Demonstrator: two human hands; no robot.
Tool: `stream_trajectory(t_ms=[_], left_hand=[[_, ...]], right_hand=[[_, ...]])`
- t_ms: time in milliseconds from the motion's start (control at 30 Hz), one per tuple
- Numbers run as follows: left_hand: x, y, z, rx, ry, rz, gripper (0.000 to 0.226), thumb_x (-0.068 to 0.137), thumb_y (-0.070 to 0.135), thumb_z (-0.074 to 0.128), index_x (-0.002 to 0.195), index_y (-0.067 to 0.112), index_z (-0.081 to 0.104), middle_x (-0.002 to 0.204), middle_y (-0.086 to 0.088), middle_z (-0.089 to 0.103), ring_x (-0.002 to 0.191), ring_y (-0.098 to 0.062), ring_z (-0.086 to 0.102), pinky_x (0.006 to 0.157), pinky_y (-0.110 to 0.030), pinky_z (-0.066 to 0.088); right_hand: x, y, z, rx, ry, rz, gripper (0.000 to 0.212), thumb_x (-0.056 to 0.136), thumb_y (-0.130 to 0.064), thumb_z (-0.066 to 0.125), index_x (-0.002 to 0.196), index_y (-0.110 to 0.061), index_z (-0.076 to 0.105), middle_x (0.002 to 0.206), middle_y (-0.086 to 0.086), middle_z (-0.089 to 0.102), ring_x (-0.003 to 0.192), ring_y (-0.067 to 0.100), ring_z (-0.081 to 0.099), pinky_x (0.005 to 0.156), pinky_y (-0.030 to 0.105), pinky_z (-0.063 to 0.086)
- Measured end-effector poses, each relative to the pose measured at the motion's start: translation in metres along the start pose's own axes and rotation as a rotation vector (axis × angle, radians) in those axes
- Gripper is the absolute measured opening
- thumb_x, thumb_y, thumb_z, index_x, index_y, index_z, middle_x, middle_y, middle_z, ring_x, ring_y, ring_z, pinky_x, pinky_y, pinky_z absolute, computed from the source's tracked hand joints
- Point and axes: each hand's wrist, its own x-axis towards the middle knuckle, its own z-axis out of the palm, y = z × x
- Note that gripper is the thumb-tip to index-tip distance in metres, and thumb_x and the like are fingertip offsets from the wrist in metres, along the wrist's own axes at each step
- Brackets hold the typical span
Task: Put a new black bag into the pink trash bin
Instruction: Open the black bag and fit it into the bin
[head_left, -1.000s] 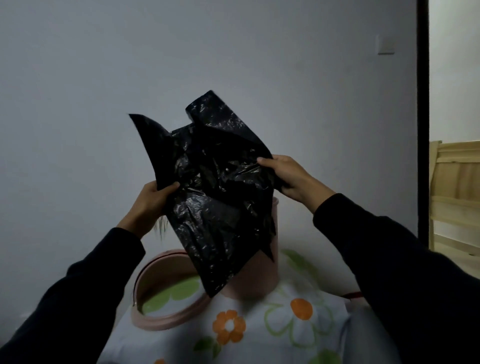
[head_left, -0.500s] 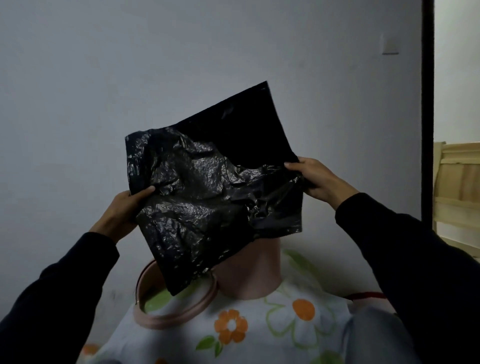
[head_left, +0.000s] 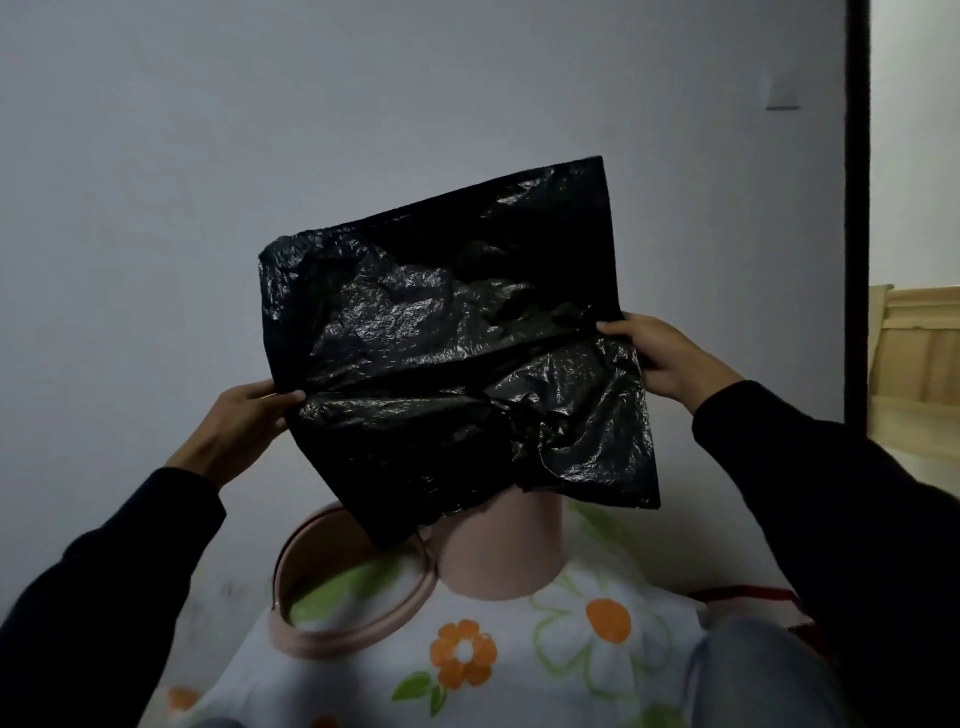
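A black bag (head_left: 457, 353) held flat above the pink trash bin (head_left: 501, 551).
The left hand (head_left: 239, 421) and right hand (head_left: 665, 358) each pinch a side edge (long axis running between them); the bin stands just below, at the floral cloth's (head_left: 519, 691) far edge.

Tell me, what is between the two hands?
The black bag stretches between the left hand and the right hand, each pinching one side edge. The head view shows it, covering the top of the pink trash bin.

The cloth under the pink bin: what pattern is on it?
The cloth is white with orange flowers and green leaves; head view.
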Motion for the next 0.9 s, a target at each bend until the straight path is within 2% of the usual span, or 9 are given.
stream_trajectory(t_ms=[167, 333, 433, 600, 667, 733, 800, 867, 900], left_hand=[[0.002, -0.006, -0.007, 0.028, -0.049, -0.009, 0.035, 0.097, -0.008, 0.043, 0.129, -0.006, 0.056, 0.126, -0.016, 0.063, 0.113, -0.026, 0.063, 0.092, -0.032, 0.046], [0.001, 0.000, -0.003, 0.031, -0.015, 0.039, 0.028, 0.100, 0.002, 0.045, 0.110, 0.016, 0.068, 0.103, -0.003, 0.074, 0.085, -0.016, 0.072, 0.072, -0.025, 0.058], [0.001, 0.005, -0.003, 0.002, 0.003, 0.054, 0.029, 0.100, 0.003, 0.045, 0.105, 0.019, 0.068, 0.088, 0.003, 0.078, 0.074, -0.010, 0.074, 0.065, -0.020, 0.060], [-0.002, 0.011, -0.005, 0.062, 0.019, 0.094, 0.028, 0.100, 0.005, 0.047, 0.106, 0.025, 0.066, 0.088, 0.015, 0.076, 0.071, 0.006, 0.069, 0.061, -0.006, 0.051], [-0.002, 0.008, -0.006, 0.075, -0.004, 0.107, 0.027, 0.100, 0.004, 0.047, 0.112, 0.021, 0.064, 0.096, 0.012, 0.074, 0.075, 0.007, 0.069, 0.064, -0.006, 0.050], [0.000, 0.005, -0.008, 0.044, -0.027, 0.088, 0.026, 0.100, 0.000, 0.045, 0.115, 0.010, 0.063, 0.096, 0.003, 0.074, 0.075, 0.000, 0.072, 0.065, -0.011, 0.055], [0.001, 0.003, -0.010, 0.015, -0.039, 0.059, 0.025, 0.099, -0.004, 0.044, 0.114, 0.003, 0.062, 0.087, 0.002, 0.077, 0.073, -0.005, 0.073, 0.065, -0.016, 0.058], [-0.001, 0.002, -0.014, 0.034, -0.068, 0.059, 0.026, 0.098, -0.005, 0.044, 0.119, -0.001, 0.059, 0.088, 0.003, 0.075, 0.074, -0.005, 0.072, 0.064, -0.016, 0.057], [-0.002, 0.002, -0.016, 0.064, -0.092, 0.070, 0.027, 0.098, -0.006, 0.043, 0.120, -0.003, 0.057, 0.090, 0.001, 0.074, 0.074, -0.006, 0.071, 0.063, -0.015, 0.056]], right_hand=[[-0.002, 0.002, -0.006, -0.014, -0.039, 0.016, 0.036, 0.101, -0.001, 0.042, 0.134, -0.006, 0.057, 0.125, 0.016, 0.066, 0.105, 0.024, 0.066, 0.097, 0.035, 0.053], [-0.003, 0.003, -0.006, -0.057, -0.035, -0.051, 0.033, 0.099, 0.006, 0.047, 0.129, -0.004, 0.058, 0.112, 0.016, 0.068, 0.087, 0.022, 0.072, 0.082, 0.034, 0.060], [-0.003, 0.002, -0.005, -0.054, -0.023, -0.067, 0.031, 0.098, 0.007, 0.047, 0.124, -0.003, 0.061, 0.105, 0.016, 0.069, 0.078, 0.020, 0.073, 0.072, 0.031, 0.062], [-0.004, 0.004, -0.007, -0.042, -0.059, -0.053, 0.027, 0.098, 0.004, 0.048, 0.112, -0.005, 0.068, 0.106, 0.015, 0.071, 0.092, 0.025, 0.070, 0.092, 0.039, 0.056], [-0.006, 0.004, -0.007, -0.031, -0.089, -0.061, 0.023, 0.095, 0.003, 0.051, 0.093, -0.006, 0.072, 0.092, 0.011, 0.074, 0.080, 0.020, 0.073, 0.082, 0.033, 0.060], [-0.007, 0.003, -0.007, -0.009, -0.139, -0.058, 0.011, 0.079, 0.001, 0.069, 0.088, -0.005, 0.071, 0.088, 0.012, 0.072, 0.074, 0.020, 0.072, 0.078, 0.031, 0.060], [-0.004, 0.005, -0.011, -0.020, -0.192, -0.053, 0.031, 0.067, 0.002, 0.077, 0.096, -0.001, 0.067, 0.090, 0.014, 0.071, 0.077, 0.022, 0.072, 0.080, 0.033, 0.060], [-0.010, 0.004, -0.010, -0.062, -0.195, -0.063, 0.014, 0.085, 0.007, 0.060, 0.093, -0.003, 0.066, 0.082, 0.011, 0.072, 0.069, 0.019, 0.072, 0.069, 0.029, 0.060], [-0.011, 0.005, -0.011, -0.082, -0.199, -0.089, 0.018, 0.090, 0.007, 0.055, 0.090, -0.004, 0.068, 0.078, 0.008, 0.073, 0.066, 0.017, 0.072, 0.064, 0.027, 0.059]])
